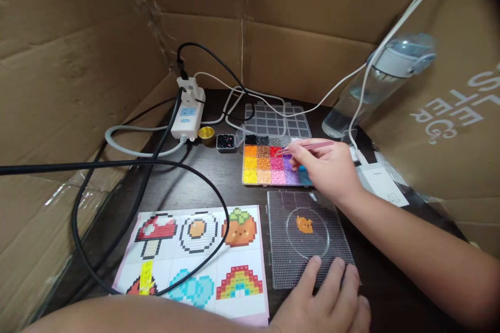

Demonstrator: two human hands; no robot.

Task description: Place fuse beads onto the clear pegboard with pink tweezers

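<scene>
My right hand (330,166) grips pink tweezers (314,146), their tips over the red beads of a sorted bead box (250,183). That hand and its fingers cover the box's right side. Below it, a clear pegboard (281,270) with a round outline lies on the dark table, and a small patch of orange beads (304,225) sits inside the circle. My left hand (328,296) lies with fingers apart on the board's near edge, holding nothing. Left of the board is a pattern sheet (172,260) printed with a mushroom, egg, persimmon and rainbow.
A black cable (187,163) loops across the sheet. Behind stand a power strip (189,114), a gold cup (207,135) and a small box of black beads (225,142). A water bottle (375,83) and a white charger (380,182) are at right. Cardboard walls (304,5) enclose the table.
</scene>
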